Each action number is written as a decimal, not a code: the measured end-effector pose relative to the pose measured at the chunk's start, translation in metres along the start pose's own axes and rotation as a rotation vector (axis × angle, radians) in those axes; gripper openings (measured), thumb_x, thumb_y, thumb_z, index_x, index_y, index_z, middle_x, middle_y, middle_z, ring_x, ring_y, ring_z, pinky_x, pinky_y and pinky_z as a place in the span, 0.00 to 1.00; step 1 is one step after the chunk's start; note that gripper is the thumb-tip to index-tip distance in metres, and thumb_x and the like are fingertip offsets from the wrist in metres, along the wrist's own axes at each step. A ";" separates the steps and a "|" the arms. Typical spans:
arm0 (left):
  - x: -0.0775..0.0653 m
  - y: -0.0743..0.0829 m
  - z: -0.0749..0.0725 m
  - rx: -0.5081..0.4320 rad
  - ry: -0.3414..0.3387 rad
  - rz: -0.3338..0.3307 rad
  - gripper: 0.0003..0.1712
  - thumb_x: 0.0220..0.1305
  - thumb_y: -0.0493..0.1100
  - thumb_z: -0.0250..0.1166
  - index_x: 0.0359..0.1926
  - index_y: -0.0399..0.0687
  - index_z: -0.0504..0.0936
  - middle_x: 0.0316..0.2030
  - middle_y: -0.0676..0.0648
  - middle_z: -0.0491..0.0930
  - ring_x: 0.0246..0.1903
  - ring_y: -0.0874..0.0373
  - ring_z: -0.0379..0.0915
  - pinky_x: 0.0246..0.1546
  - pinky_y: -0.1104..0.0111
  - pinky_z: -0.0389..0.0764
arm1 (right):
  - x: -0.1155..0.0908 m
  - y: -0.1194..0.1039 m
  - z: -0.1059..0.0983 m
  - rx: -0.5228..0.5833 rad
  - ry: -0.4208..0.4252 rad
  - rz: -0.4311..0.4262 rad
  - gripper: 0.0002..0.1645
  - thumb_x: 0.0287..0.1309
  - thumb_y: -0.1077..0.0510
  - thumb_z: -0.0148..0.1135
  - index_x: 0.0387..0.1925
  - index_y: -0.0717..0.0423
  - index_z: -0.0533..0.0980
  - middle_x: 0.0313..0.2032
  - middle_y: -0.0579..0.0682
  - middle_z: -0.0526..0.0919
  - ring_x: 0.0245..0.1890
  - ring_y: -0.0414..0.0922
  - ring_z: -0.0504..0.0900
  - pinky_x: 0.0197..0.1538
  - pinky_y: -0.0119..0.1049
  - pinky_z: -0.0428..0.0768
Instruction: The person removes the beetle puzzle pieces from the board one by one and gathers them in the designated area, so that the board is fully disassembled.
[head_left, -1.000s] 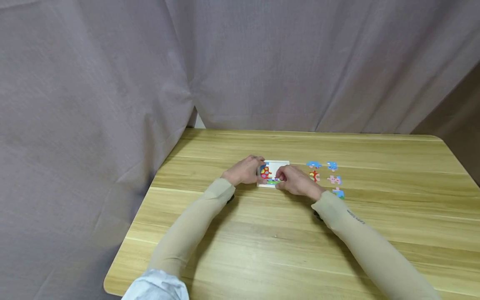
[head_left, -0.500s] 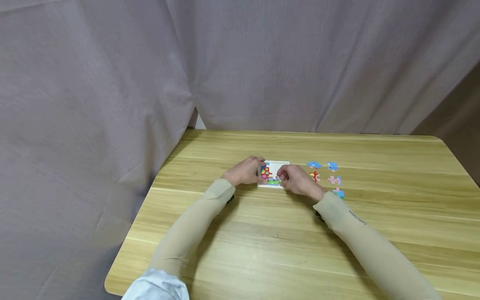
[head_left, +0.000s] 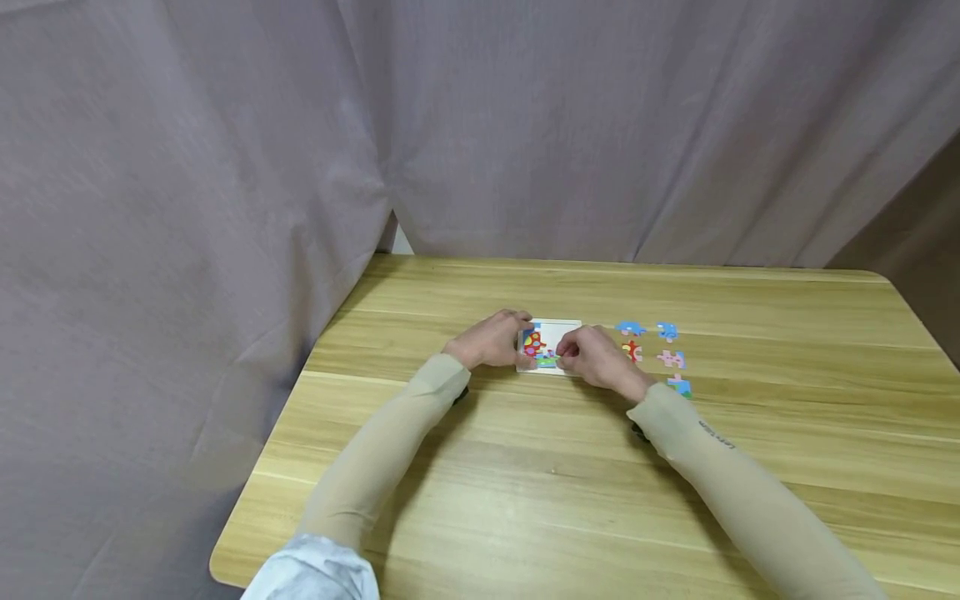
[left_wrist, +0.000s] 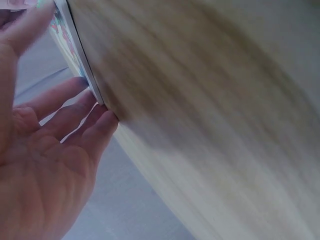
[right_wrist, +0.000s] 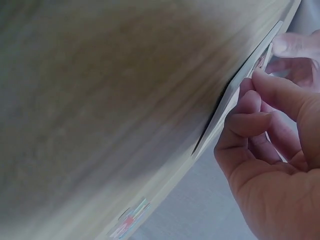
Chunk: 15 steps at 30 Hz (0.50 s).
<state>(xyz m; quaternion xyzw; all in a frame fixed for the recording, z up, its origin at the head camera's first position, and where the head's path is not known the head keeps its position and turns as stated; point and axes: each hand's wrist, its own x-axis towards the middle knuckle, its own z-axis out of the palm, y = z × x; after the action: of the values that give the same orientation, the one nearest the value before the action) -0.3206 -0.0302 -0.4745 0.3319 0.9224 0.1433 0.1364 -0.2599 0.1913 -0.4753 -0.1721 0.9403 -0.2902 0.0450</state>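
Note:
A shallow white puzzle tray [head_left: 553, 332] lies on the table, with red spotted pieces [head_left: 532, 342] filling its left side. My left hand [head_left: 495, 340] grips the tray's left end, thumb on the near side and fingers on the far side; in the left wrist view its fingertips touch the tray's rim [left_wrist: 82, 55]. Over the near right part of the tray, my right hand [head_left: 597, 358] pinches a green and purple puzzle piece [head_left: 547, 362] between thumb and forefinger. The fingertips hide part of that piece. In the right wrist view the pinching fingers meet at the tray's edge [right_wrist: 220, 112].
Right of the tray lie several loose pieces: two blue ones [head_left: 630, 328] [head_left: 667, 332], a red one [head_left: 633, 351], a pink one [head_left: 672, 359] and a blue-green one [head_left: 679, 386]. A grey curtain [head_left: 525, 133] hangs behind the wooden table [head_left: 555, 500].
The right hand's fingertips shift very slightly to the right over the tray's near row. The left hand keeps its hold on the tray, and the loose pieces stay where they were.

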 end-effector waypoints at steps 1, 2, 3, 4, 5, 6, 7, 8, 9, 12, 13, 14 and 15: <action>0.001 0.000 0.000 0.004 -0.001 0.002 0.48 0.64 0.61 0.80 0.78 0.44 0.75 0.82 0.44 0.68 0.83 0.46 0.63 0.86 0.57 0.66 | -0.001 0.000 -0.001 0.000 0.002 0.003 0.03 0.65 0.65 0.72 0.38 0.63 0.89 0.34 0.55 0.92 0.34 0.45 0.86 0.43 0.39 0.85; 0.001 0.000 0.001 0.006 -0.002 0.003 0.50 0.62 0.62 0.81 0.78 0.45 0.75 0.82 0.44 0.68 0.83 0.46 0.62 0.86 0.57 0.66 | -0.002 0.001 -0.001 0.003 0.004 0.005 0.03 0.65 0.66 0.72 0.38 0.63 0.89 0.34 0.56 0.92 0.34 0.45 0.86 0.43 0.39 0.85; 0.001 0.000 0.001 0.008 -0.002 0.005 0.51 0.60 0.63 0.82 0.78 0.45 0.75 0.82 0.44 0.68 0.83 0.46 0.62 0.86 0.57 0.65 | -0.002 0.001 -0.002 0.005 0.006 0.006 0.03 0.65 0.66 0.71 0.38 0.63 0.89 0.34 0.56 0.92 0.34 0.45 0.87 0.42 0.39 0.85; 0.001 0.000 0.001 0.008 -0.003 0.005 0.52 0.59 0.63 0.83 0.77 0.45 0.76 0.82 0.44 0.68 0.84 0.46 0.61 0.86 0.57 0.65 | -0.003 0.002 -0.002 0.010 0.005 0.007 0.04 0.65 0.66 0.71 0.38 0.63 0.89 0.35 0.57 0.92 0.35 0.45 0.87 0.42 0.39 0.85; 0.001 0.000 0.001 0.007 -0.003 0.005 0.53 0.58 0.64 0.83 0.77 0.45 0.76 0.82 0.44 0.68 0.84 0.46 0.61 0.86 0.57 0.64 | -0.004 0.003 -0.003 0.018 0.006 0.012 0.04 0.65 0.67 0.70 0.38 0.63 0.89 0.35 0.57 0.92 0.35 0.45 0.86 0.42 0.39 0.85; 0.001 0.000 0.001 0.008 -0.001 0.011 0.53 0.57 0.64 0.83 0.77 0.44 0.76 0.82 0.44 0.68 0.84 0.45 0.61 0.87 0.57 0.64 | -0.006 0.004 -0.004 0.023 0.007 0.018 0.04 0.66 0.67 0.70 0.39 0.63 0.89 0.36 0.57 0.92 0.35 0.45 0.86 0.42 0.38 0.85; 0.001 0.000 0.001 0.009 0.000 0.013 0.53 0.57 0.64 0.84 0.77 0.44 0.76 0.82 0.44 0.68 0.84 0.45 0.61 0.87 0.57 0.64 | -0.007 0.005 -0.004 0.030 0.008 0.023 0.05 0.66 0.67 0.69 0.39 0.64 0.89 0.36 0.57 0.92 0.35 0.45 0.86 0.41 0.38 0.84; 0.001 0.000 0.001 0.008 0.001 0.014 0.54 0.57 0.64 0.84 0.77 0.44 0.76 0.82 0.43 0.68 0.84 0.45 0.61 0.87 0.56 0.64 | -0.008 0.006 -0.005 0.038 0.008 0.025 0.05 0.67 0.67 0.69 0.39 0.64 0.89 0.36 0.58 0.92 0.35 0.45 0.86 0.41 0.37 0.84; 0.001 -0.001 0.001 0.008 0.001 0.013 0.53 0.57 0.64 0.84 0.77 0.44 0.76 0.82 0.43 0.68 0.84 0.45 0.61 0.87 0.56 0.64 | -0.009 0.007 -0.005 0.041 0.013 0.028 0.05 0.67 0.67 0.69 0.39 0.64 0.89 0.36 0.57 0.92 0.35 0.45 0.85 0.41 0.37 0.84; 0.001 -0.002 0.001 0.012 0.004 0.015 0.53 0.57 0.63 0.84 0.76 0.43 0.77 0.82 0.43 0.69 0.83 0.45 0.62 0.87 0.57 0.64 | -0.013 0.009 -0.008 0.039 0.031 0.035 0.05 0.67 0.68 0.68 0.40 0.64 0.89 0.36 0.57 0.92 0.35 0.44 0.85 0.41 0.35 0.82; 0.000 -0.002 0.001 0.012 0.005 0.016 0.53 0.56 0.63 0.84 0.76 0.43 0.77 0.82 0.43 0.69 0.83 0.45 0.62 0.86 0.57 0.64 | -0.014 0.009 -0.010 0.046 0.035 0.035 0.05 0.67 0.67 0.68 0.40 0.65 0.88 0.36 0.57 0.92 0.35 0.44 0.84 0.41 0.35 0.81; 0.000 -0.003 0.001 0.011 0.007 0.016 0.52 0.56 0.63 0.84 0.75 0.43 0.77 0.81 0.43 0.69 0.83 0.45 0.63 0.86 0.57 0.65 | -0.015 0.010 -0.012 0.054 0.035 0.044 0.05 0.68 0.67 0.68 0.41 0.65 0.88 0.35 0.57 0.91 0.34 0.44 0.84 0.40 0.34 0.81; 0.000 -0.003 0.001 0.010 0.008 0.016 0.52 0.56 0.62 0.84 0.75 0.43 0.78 0.81 0.43 0.70 0.83 0.44 0.63 0.86 0.57 0.65 | -0.017 0.010 -0.014 0.062 0.035 0.053 0.05 0.68 0.67 0.69 0.41 0.65 0.88 0.35 0.57 0.91 0.33 0.44 0.84 0.39 0.33 0.81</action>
<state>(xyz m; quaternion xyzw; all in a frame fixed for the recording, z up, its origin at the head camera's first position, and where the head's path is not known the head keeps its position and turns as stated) -0.3218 -0.0322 -0.4761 0.3394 0.9209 0.1413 0.1297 -0.2496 0.2123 -0.4700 -0.1405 0.9357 -0.3211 0.0414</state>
